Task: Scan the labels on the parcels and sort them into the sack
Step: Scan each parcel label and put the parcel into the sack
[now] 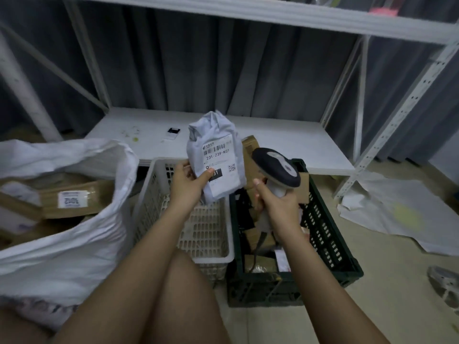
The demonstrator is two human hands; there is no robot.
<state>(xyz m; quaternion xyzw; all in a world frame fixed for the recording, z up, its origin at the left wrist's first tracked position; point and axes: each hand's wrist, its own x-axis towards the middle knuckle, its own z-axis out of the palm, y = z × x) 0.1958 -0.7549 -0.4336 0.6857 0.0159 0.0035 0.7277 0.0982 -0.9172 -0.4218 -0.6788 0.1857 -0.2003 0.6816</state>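
Head view: left hand (186,180) pinches grey labelled mailer parcel (216,157) above white crate (151,192); right hand (275,202) grips barcode scanner (277,167).

A pale tiled floor (387,306) is seen, on which a white sack (74,244), a white slotted basket (206,234) and a dark green crate (330,247) are set side by side. A crumpled white sheet (397,209) is spread at the right. On the low white shelf (285,142), a small black-and-white item (173,132), possibly a label, is laid.
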